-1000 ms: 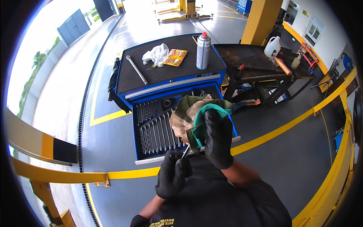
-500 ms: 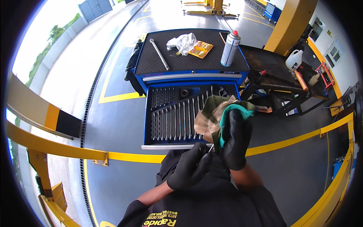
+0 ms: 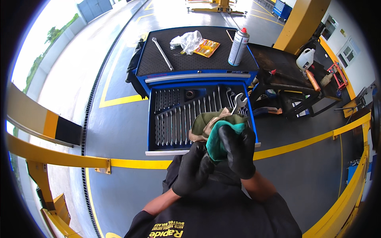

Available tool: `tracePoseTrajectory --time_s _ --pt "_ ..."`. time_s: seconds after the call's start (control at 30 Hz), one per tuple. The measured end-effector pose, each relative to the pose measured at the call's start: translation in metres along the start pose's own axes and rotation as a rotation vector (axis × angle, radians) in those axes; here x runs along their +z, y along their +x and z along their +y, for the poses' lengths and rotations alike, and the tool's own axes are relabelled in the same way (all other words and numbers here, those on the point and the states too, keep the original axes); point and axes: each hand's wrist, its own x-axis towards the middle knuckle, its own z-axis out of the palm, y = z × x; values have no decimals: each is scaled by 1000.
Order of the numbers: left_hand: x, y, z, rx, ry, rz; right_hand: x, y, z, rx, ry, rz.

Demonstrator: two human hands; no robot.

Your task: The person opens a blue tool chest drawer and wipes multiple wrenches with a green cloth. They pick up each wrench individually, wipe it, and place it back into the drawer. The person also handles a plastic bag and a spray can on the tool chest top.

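My right hand [image 3: 238,152], in a black glove, is closed around a cloth [image 3: 216,141] with a teal part and camouflage-patterned folds. Out of the top of the cloth sticks the open jaw of a silver wrench [image 3: 239,102], its shank wrapped in the folds. My left hand [image 3: 192,170], also gloved in black, is closed at the cloth's lower left edge, in line with the wrench; its grip on the wrench's lower end is hidden. Both hands are in front of an open drawer [image 3: 170,152] in which rows of wrenches [image 3: 180,123] lie in a black tray.
On the blue tool cabinet's top [image 3: 151,67] lie a long wrench [image 3: 162,53], a clear plastic bag [image 3: 187,41] and a yellow packet [image 3: 207,47], beside a spray can [image 3: 239,47]. A dark workbench [image 3: 274,59] stands at right. A yellow rail [image 3: 139,164] crosses near me.
Both hands and the cloth have shifted slightly left. The wrench's open jaw now shows above the cloth, and the silver piece seen earlier at my left fingertips is covered.
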Motion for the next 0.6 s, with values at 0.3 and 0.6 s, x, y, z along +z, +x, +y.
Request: tracePoseTrajectory --time_s 0.3,0.6 --pt "-1 1 -7 -15 -114 133 20 -5 3 -174 8 -142" --pt "-29 19 -21 97 48 350 16 -5 30 268 312 -166"
